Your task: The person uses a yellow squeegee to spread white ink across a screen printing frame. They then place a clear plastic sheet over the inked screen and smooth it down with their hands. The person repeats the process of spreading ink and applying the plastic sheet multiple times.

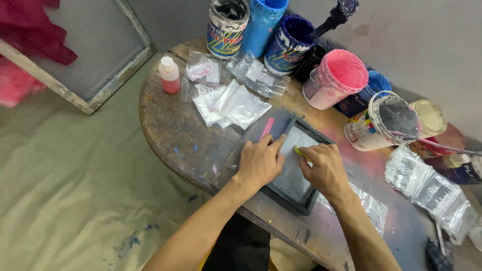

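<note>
A small dark-framed printing screen (301, 198) lies on a paint-stained round wooden table (165, 130). My left hand (260, 160) presses flat on the screen's left edge, fingers spread toward its top. My right hand (326, 168) is closed on a small yellow-green scraper (300, 151) held against the grey mesh. A pink strip (267, 127) lies just beyond my left fingertips, next to the frame.
Paint tubs stand along the table's back: a black one (227, 27), blue ones (291, 42), a pink one (335, 78), a white bucket (381, 123). Clear plastic bags (236, 103) and a small pink bottle (169, 75) lie behind the screen. A large framed screen (90, 50) rests on the floor cloth.
</note>
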